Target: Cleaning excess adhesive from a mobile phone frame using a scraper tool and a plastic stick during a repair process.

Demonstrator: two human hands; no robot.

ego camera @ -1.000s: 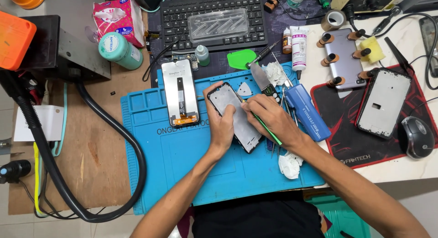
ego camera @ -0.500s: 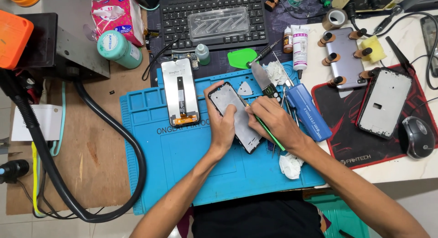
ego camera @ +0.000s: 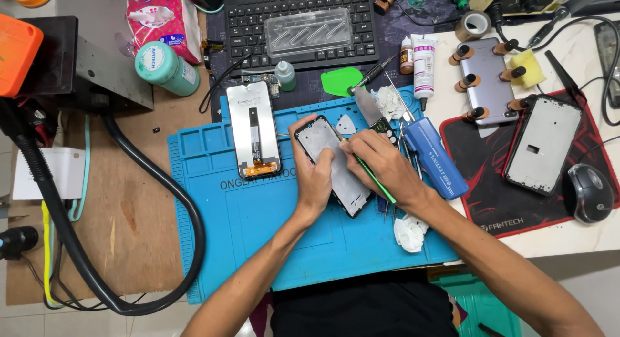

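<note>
Head view: the left hand (ego camera: 316,175) lies flat over a phone frame (ego camera: 336,166) in the middle of the blue repair mat (ego camera: 258,234), fingers pressed onto its left edge and face, pinning it rather than curling round it. The frame lies slanted, its top toward 11 o'clock. The right hand (ego camera: 384,166), at 3 o'clock of the frame, is clenched around a thin green-handled tool (ego camera: 374,180) in a pen grip; the tool's tip meets the frame's upper right edge.

At 9 o'clock of the frame, just beside the left hand, a detached phone screen (ego camera: 253,130) lies face down on the mat. A blue cylindrical tool (ego camera: 439,157) lies at 3 o'clock of the right hand. A crumpled white wipe (ego camera: 410,234) sits at 5 o'clock. A black keyboard (ego camera: 300,27) lies at 12 o'clock, well apart.
</note>
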